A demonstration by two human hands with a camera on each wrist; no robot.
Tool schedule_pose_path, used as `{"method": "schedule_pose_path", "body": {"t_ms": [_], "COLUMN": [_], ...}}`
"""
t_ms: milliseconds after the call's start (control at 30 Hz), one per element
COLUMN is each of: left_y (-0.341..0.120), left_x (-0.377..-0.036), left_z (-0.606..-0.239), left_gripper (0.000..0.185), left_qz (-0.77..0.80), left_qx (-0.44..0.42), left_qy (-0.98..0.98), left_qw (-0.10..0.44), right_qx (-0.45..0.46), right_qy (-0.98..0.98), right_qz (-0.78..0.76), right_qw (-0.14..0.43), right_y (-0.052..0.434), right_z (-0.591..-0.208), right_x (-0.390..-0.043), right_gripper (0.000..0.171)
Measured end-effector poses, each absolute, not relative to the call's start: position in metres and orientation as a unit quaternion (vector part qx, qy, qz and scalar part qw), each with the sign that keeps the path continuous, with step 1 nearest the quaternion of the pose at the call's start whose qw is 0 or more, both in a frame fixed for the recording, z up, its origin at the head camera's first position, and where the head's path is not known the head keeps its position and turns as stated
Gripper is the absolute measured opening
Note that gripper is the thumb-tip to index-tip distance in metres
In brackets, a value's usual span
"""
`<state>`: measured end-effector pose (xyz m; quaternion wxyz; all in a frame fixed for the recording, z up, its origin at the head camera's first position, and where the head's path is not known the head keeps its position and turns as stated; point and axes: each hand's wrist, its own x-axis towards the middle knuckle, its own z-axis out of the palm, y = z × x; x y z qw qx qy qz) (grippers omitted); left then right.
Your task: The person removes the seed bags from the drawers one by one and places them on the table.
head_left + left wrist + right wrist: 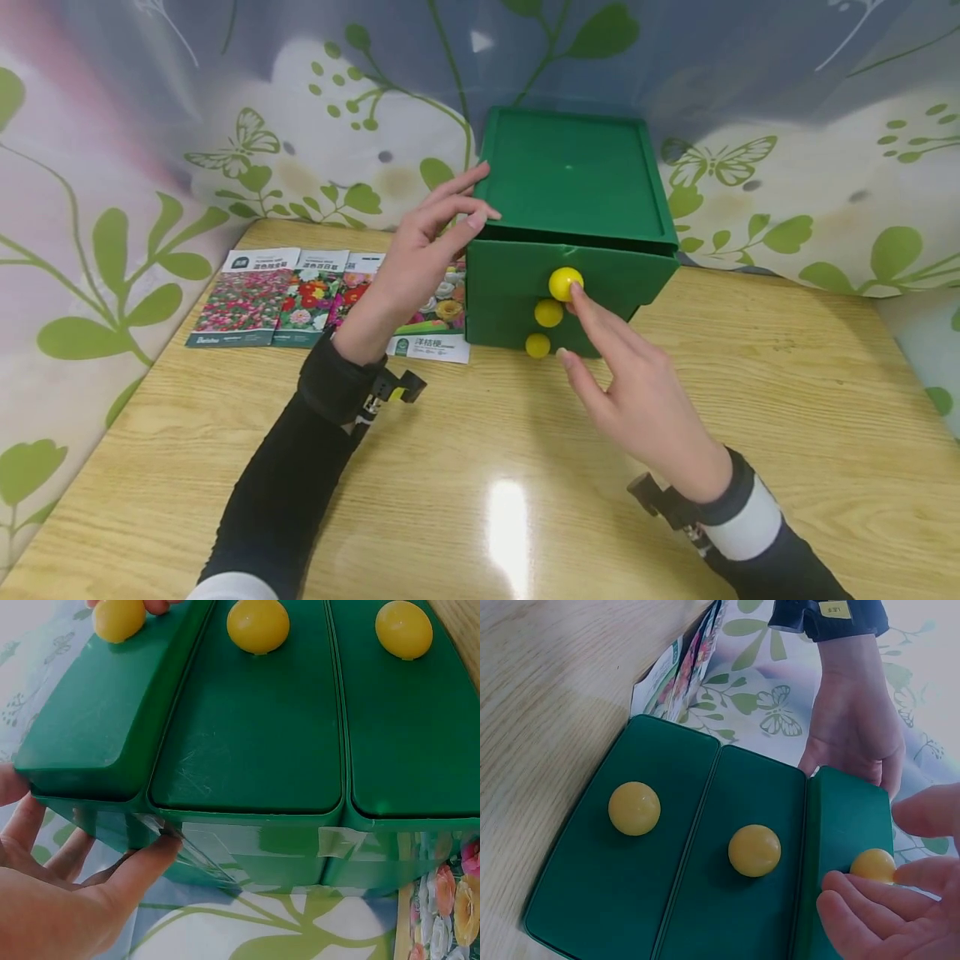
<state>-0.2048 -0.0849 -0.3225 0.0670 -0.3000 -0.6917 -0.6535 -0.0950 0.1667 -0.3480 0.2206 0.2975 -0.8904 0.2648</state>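
A green drawer box [573, 175] stands against the patterned backdrop, its three drawers each bearing a round yellow knob. The top drawer [82, 712] sticks out a little past the two below it, and a dark gap shows under the lid. My left hand [412, 254] rests at the box's upper left edge; in the left wrist view its thumb touches the side wall. At the front, my right hand [641, 396] has its index fingertip on the top knob [566, 284], the thumb apart and lower. The middle knob [754, 850] and bottom knob [634, 808] are untouched.
Several flower seed packets [243, 296] lie overlapping on the wooden table [787, 392] to the left of the box, partly behind the left hand. A cloth with leaves and butterflies [720, 158] hangs behind the table.
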Motion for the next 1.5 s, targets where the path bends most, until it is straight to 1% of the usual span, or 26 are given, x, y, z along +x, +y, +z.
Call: {"method": "schedule_pose_path", "body": {"t_ms": [133, 300, 500, 600, 800, 933, 1000, 1100, 1267, 1500], "left_y": [-0.086, -0.086, -0.086, -0.085, -0.083, -0.083, -0.084, -0.083, -0.081, -0.081], "left_x": [-0.204, -0.206, -0.208, -0.209, -0.203, -0.203, -0.209, -0.208, -0.198, -0.185], "left_z": [-0.323, -0.326, -0.327, -0.328, -0.322, -0.323, -0.329, -0.329, -0.319, -0.307], "left_gripper": [0.026, 0.026, 0.017, 0.017, 0.017, 0.016, 0.016, 0.016, 0.017, 0.016], "left_qz": [-0.665, -0.664, -0.642, -0.627, -0.615, -0.609, -0.607, -0.604, -0.603, -0.6], "left_qx": [-0.296, -0.306, -0.322, -0.325, -0.318, -0.32, -0.321, -0.318, -0.319, -0.319], "left_qy": [-0.684, -0.68, -0.691, -0.701, -0.713, -0.717, -0.717, -0.721, -0.722, -0.724], "left_qw": [0.055, 0.06, 0.082, 0.096, 0.106, 0.113, 0.116, 0.116, 0.114, 0.115], "right_qx": [0.29, 0.288, 0.285, 0.285, 0.276, 0.275, 0.271, 0.258, 0.246, 0.262], "right_qy": [-0.899, -0.906, -0.909, -0.906, -0.897, -0.888, -0.89, -0.902, -0.919, -0.914], "right_qz": [0.258, 0.245, 0.247, 0.252, 0.275, 0.288, 0.285, 0.273, 0.261, 0.296], "right_qw": [0.204, 0.19, 0.18, 0.185, 0.209, 0.229, 0.232, 0.213, 0.165, 0.086], "right_y": [0.167, 0.168, 0.171, 0.172, 0.173, 0.175, 0.175, 0.177, 0.178, 0.177], "right_z": [-0.348, -0.35, -0.351, -0.351, -0.353, -0.357, -0.359, -0.361, -0.365, -0.372], "right_x": [-0.098, -0.102, -0.106, -0.108, -0.113, -0.116, -0.117, -0.119, -0.123, -0.128], "right_gripper": [0.072, 0.075, 0.077, 0.076, 0.066, 0.049, 0.041, 0.04, 0.048, 0.059]}}
